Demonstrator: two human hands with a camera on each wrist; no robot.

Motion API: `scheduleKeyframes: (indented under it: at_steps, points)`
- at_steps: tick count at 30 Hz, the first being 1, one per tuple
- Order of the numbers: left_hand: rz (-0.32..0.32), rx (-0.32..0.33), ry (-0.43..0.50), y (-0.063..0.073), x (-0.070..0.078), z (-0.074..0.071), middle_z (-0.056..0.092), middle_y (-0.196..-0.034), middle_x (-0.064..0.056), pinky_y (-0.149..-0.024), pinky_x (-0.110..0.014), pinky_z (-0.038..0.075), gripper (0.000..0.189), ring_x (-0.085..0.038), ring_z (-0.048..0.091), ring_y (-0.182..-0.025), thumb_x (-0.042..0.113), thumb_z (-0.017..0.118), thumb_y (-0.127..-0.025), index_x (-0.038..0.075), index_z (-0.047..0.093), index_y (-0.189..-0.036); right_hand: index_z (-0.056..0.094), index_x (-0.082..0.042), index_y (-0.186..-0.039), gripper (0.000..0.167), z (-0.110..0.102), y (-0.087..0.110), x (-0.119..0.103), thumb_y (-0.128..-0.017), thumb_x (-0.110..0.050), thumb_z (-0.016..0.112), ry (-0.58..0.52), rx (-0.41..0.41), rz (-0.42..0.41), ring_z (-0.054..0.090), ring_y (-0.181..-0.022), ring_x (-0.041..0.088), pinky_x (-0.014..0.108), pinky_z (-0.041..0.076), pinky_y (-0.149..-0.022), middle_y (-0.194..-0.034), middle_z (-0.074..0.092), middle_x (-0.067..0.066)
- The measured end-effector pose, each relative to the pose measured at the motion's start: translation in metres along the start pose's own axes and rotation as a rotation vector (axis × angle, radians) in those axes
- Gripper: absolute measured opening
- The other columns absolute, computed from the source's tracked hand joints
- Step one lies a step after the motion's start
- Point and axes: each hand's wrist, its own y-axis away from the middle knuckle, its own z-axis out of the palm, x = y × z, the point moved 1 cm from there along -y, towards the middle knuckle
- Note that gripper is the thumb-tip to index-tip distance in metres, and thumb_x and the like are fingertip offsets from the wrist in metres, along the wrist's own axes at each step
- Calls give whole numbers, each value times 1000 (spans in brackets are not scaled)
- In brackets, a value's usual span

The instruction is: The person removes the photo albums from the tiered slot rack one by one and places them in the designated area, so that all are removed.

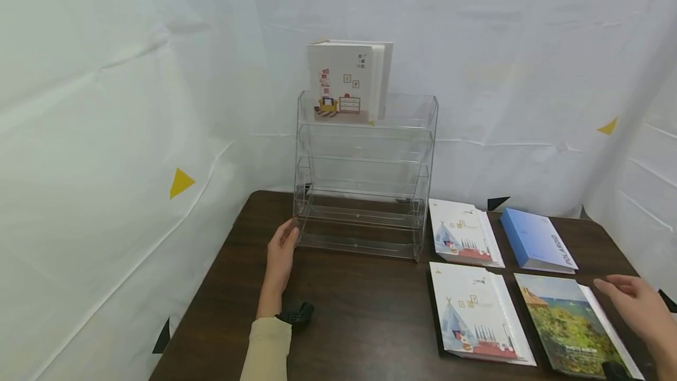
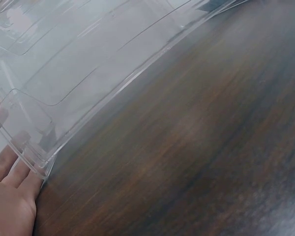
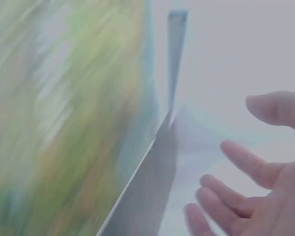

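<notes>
A clear acrylic display rack point(image 1: 365, 246) with several tiers stands on the table. My left hand point(image 1: 282, 249) holds its lower left side, thumb and fingers on either side of the clear panel; in the left wrist view the fingers point(image 2: 19, 172) show partly through it. My right hand point(image 1: 637, 304) is just right of an album with a landscape cover point(image 1: 573, 325), fingers loosely bent and holding nothing. That cover is blurred in the right wrist view, and the hand point(image 3: 265, 196) is apart from it. A white album point(image 1: 344, 78) stands upright in the rack's top tier.
Left of the landscape album lies a white album with a tent picture point(image 1: 476, 313). Behind it is a similar white album point(image 1: 462, 234), beside a blue album marked POLAROID point(image 1: 536, 240). White cloth point(image 1: 529, 75) hangs around the dark wooden table point(image 1: 370, 310).
</notes>
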Motion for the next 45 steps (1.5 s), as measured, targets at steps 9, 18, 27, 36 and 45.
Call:
scheduleKeyframes:
  at_steps: [9, 18, 27, 36, 45]
  points:
    - [-6, 11, -10, 2, 2, -6, 50, -164, -11, -129, -56, 37, 49, -32, 46, -155, 36, 56, -114, 15, 51, -159, 54, -8, -153, 57, -2, -8, -114, -113, -46, 47, -303, 147, -190, 46, -137, 38, 47, 46, -103, -147, 53, 13]
    - [-20, 9, -7, -2, -2, 0, 49, -165, -11, -129, -57, 37, 50, -33, 44, -156, 38, 56, -114, 16, 51, -159, 34, -26, -162, 63, 6, -11, -229, -108, -31, 66, -598, 207, -465, 50, -122, -5, 26, 43, -107, -132, 57, -23]
    - [-9, 11, -15, -2, -3, 1, 51, -163, -12, -128, -57, 38, 50, -33, 46, -155, 38, 57, -114, 15, 53, -158, 19, -29, -166, 89, 29, -18, -332, -100, -26, 78, -740, 124, -751, 52, -135, 16, 28, 43, -105, -155, 49, -2]
    - [0, 16, 12, -2, -4, -2, 51, -163, -12, -128, -58, 38, 48, -34, 46, -154, 37, 57, -114, 16, 54, -157, 12, -24, -169, 107, 55, -20, -427, -92, -24, 86, -679, 99, -930, 39, -156, 28, 47, 38, -126, -169, 34, 8]
    - [-13, 13, 29, -4, -6, -1, 53, -161, -9, -128, -56, 39, 46, -31, 48, -154, 39, 59, -113, 21, 57, -155, 10, -29, -168, 110, 73, -14, -486, -90, -32, 88, -628, 29, -869, 32, -159, 22, 41, 34, -130, -171, 29, 6]
